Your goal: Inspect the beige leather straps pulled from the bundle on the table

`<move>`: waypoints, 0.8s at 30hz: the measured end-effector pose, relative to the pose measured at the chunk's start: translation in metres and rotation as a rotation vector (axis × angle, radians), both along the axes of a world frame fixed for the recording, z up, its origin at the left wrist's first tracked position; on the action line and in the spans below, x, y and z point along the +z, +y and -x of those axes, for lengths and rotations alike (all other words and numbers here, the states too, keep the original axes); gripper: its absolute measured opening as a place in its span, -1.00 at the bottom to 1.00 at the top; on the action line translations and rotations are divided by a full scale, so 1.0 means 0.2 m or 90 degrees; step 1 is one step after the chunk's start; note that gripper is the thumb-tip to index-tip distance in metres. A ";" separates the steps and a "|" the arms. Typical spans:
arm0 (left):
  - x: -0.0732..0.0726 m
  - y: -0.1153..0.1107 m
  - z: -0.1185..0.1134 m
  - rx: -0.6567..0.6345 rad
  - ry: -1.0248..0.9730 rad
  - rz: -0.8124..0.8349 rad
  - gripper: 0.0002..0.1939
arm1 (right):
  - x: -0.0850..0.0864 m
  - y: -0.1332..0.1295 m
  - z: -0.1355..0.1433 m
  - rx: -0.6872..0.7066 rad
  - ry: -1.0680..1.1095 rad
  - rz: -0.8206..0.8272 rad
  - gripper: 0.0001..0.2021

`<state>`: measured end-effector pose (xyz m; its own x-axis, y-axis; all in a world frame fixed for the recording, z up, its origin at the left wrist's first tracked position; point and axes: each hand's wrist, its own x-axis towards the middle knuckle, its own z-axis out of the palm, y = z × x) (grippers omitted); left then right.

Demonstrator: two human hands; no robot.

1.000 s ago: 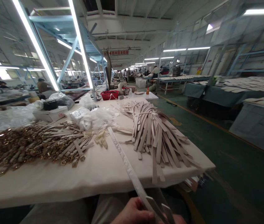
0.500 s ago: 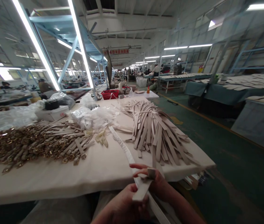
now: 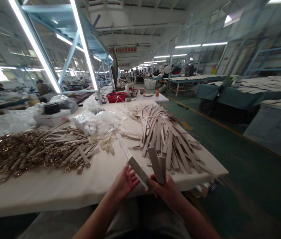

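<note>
My right hand (image 3: pixel 166 191) is closed around several grey-beige flat straps at the table's front edge. Two strap ends (image 3: pixel 156 165) stick up out of it, while another strap (image 3: pixel 139 171) slants away to the upper left. Beside that slanting strap is my left hand (image 3: pixel 126 182), palm up with fingers apart; whether its thumb touches the strap I cannot tell. A white strip (image 3: pixel 123 146) lies on the table beyond the strap's far end. Just past my right hand spreads a large tied bundle of similar straps (image 3: pixel 159 132).
On the left of the covered table (image 3: pixel 63 194) is a heap of straps with gold-coloured buckles (image 3: pixel 28 152). Clear plastic bags (image 3: pixel 98 122), a white box (image 3: pixel 53 118) and a red basket (image 3: pixel 115 97) stand farther back. The table's right edge borders a green floor (image 3: pixel 250 186).
My left hand has moved left, away from my right hand, and its fingers have opened. The straps in my right hand now point upward and to the upper left.
</note>
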<state>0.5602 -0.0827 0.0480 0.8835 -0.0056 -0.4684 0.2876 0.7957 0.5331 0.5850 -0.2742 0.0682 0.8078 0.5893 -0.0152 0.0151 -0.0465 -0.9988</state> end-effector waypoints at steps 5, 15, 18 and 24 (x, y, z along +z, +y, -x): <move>0.14 0.23 -0.27 0.230 -0.026 -0.030 -0.67 | -0.06 -0.14 0.16 0.047 0.084 0.079 -0.52; 0.21 0.14 -0.19 0.242 -0.167 -0.182 -0.66 | -0.18 -0.14 0.17 -0.012 0.165 0.021 -0.44; 0.15 -0.07 -0.06 0.111 -0.196 -0.226 -0.49 | -0.11 -0.04 0.10 -0.053 0.148 -0.046 -0.50; 0.05 -0.27 0.07 -0.012 -0.225 -0.213 -0.38 | -0.09 0.10 0.03 -0.090 0.133 -0.110 -0.54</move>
<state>0.5464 -0.1357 0.0570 0.9901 0.0773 -0.1176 0.0545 0.5599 0.8268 0.5791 -0.2544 0.0510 0.8721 0.4791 -0.0998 -0.1868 0.1373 -0.9728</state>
